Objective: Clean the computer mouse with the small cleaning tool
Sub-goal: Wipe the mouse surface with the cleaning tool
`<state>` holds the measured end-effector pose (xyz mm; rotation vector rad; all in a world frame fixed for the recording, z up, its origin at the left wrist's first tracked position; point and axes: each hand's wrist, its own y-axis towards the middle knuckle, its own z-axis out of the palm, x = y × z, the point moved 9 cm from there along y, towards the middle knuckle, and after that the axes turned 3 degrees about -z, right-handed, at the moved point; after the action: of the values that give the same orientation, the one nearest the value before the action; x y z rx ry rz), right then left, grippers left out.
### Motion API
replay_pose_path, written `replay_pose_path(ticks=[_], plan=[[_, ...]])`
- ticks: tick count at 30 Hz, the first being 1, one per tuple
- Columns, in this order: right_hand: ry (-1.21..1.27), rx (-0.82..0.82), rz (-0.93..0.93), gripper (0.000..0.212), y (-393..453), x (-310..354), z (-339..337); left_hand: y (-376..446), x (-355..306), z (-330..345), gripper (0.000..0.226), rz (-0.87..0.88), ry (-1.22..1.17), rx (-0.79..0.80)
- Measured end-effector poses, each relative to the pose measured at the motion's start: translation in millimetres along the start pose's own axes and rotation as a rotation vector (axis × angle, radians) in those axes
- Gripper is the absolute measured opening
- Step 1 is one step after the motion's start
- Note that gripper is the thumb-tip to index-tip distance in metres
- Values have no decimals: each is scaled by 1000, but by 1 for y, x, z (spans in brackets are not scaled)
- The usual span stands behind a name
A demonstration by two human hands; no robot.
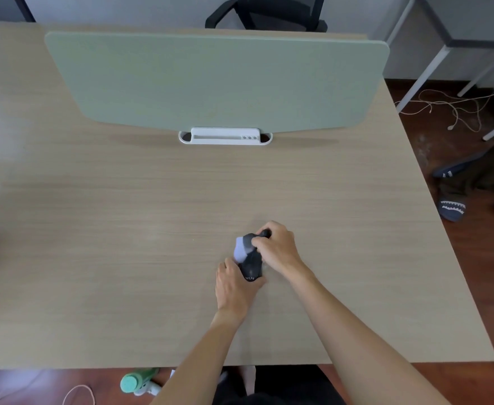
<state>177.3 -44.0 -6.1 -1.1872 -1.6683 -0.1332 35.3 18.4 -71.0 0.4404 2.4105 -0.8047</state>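
Note:
A dark grey computer mouse (251, 266) with white lettering at its near end lies on the wooden desk (123, 229). My left hand (235, 285) grips it from the near left side. My right hand (278, 247) pinches a small cleaning tool (244, 247), dark at the handle and white at its wide end. The white end presses on the mouse's far left part. The tool's black tip shows past my right fingers.
A pale green divider panel (216, 83) stands across the desk's back, with a white holder (225, 137) at its foot. A black office chair (269, 13) is behind it. Slippers (452, 207) and cables lie on the floor at right; a green bottle (136, 381) lies below the near edge.

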Motion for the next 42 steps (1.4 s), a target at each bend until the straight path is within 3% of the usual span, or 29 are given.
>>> replay_pose_path(ticks=[4,9,15,19,22,28,35,39,42], plan=[[7,72,24,12,2,-7,16,7,11,7,64,-26,-6,7],[-39,-135,42,8,7,-25,-21,-1,-4,-3,62,26,-39,-3],[-57,-216,60,9,10,-30,-42,1,-4,-3,59,30,-34,-13],[61,-121,-27,5,9,-14,-22,2,-4,-2,59,17,-48,1],[-9,-22,-20,6,9,-17,-6,4,-1,0,59,7,-59,20],[-249,-181,13,6,6,-30,-36,7,2,2,58,-7,-57,10],[45,-140,-68,5,-5,-31,-30,6,-1,-1,55,-20,-81,24],[59,-99,-58,4,-9,-37,-17,5,-7,-7,54,-37,-97,56],[-31,-201,-18,5,-10,-44,-27,3,-10,-10,52,-50,-94,67]])
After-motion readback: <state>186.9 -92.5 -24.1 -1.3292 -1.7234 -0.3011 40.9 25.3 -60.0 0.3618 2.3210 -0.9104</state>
